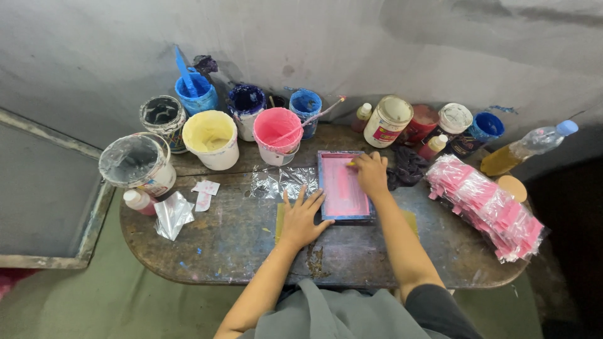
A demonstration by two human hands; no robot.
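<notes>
A small printing screen (342, 186) with a blue frame and pink-inked mesh lies flat near the middle of a worn, paint-stained table (239, 245). My left hand (301, 216) lies flat with fingers spread, pressing on the screen's left edge. My right hand (372, 174) rests at the screen's top right corner, fingers closed around a small yellow-tipped tool whose shape I cannot make out. A crinkled clear plastic sheet (282, 182) lies just left of the screen.
Open paint buckets stand along the back: pink (277, 134) with a stick, cream (211, 138), blue (196, 94), plus several jars and bottles. A stack of pink packets in plastic (487, 207) lies at the right. A dark rag (407, 167) sits beside the screen.
</notes>
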